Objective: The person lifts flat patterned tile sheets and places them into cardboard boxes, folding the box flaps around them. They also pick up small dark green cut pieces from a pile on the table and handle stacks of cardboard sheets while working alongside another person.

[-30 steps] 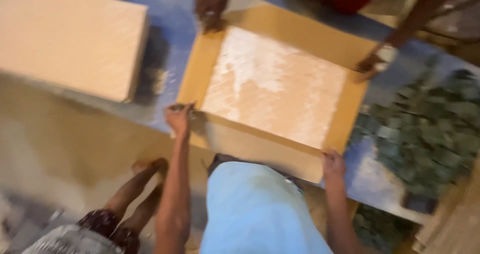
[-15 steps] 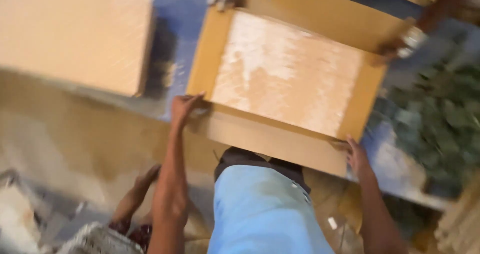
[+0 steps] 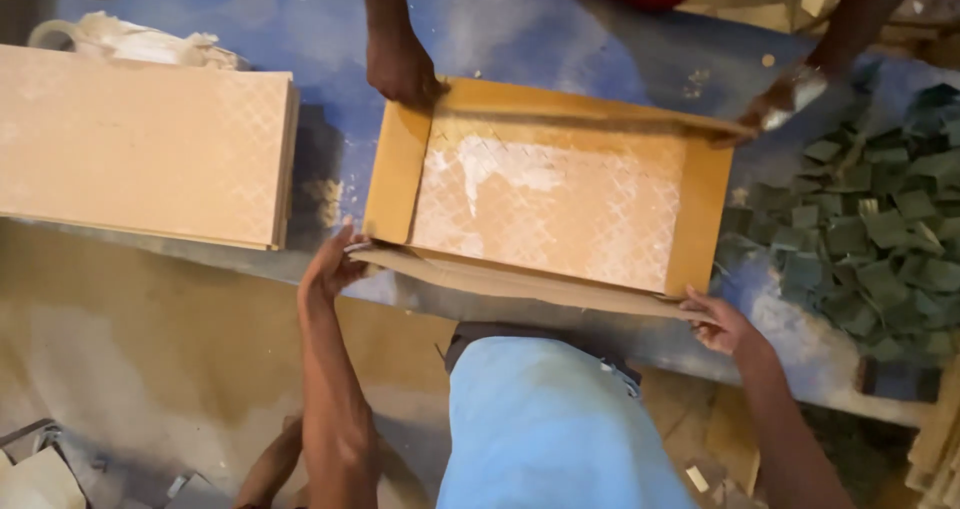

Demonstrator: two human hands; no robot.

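An open brown cardboard box [image 3: 395, 174] lies on a blue table, with a pale patterned slab [image 3: 550, 204] inside it. My left hand [image 3: 335, 259] grips the near left corner of the box's front flap [image 3: 520, 284]. My right hand [image 3: 720, 321] holds the near right corner of the same flap. Across the table another person's hand [image 3: 400, 69] presses on the far left corner, and their other hand [image 3: 785, 99] is at the far right corner.
A stack of pale flat slabs [image 3: 140, 144] lies to the left on the blue table [image 3: 560, 39]. A heap of small dark green pieces [image 3: 870, 229] covers the right side. Crumpled white material [image 3: 150, 44] sits at the far left. Scraps litter the floor [image 3: 120, 369].
The view has shifted so the box sits more centred. My hands stay on the near corners, and the front flap is now raised toward the box. The other person's hands remain on the far corners.
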